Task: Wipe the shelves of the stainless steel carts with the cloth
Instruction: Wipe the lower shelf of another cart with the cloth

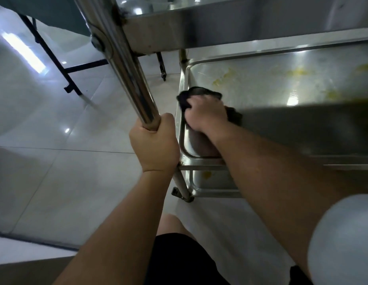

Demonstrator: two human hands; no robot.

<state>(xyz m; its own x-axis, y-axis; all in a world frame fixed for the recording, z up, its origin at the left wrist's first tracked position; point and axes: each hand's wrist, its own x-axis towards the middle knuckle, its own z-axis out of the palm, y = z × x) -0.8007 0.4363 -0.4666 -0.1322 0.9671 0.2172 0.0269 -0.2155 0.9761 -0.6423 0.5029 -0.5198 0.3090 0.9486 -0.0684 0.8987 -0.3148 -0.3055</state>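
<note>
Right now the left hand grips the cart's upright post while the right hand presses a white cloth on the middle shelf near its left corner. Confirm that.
One detail is wrong: the cloth is dark, nearly black, not white. The head view shows it. The rest stands: the left hand grips the upright post, and the right hand presses the cloth on the middle shelf near its left corner.

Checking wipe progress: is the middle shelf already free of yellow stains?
No, yellow smears remain on the middle shelf beyond the dark cloth under the right hand.
</note>
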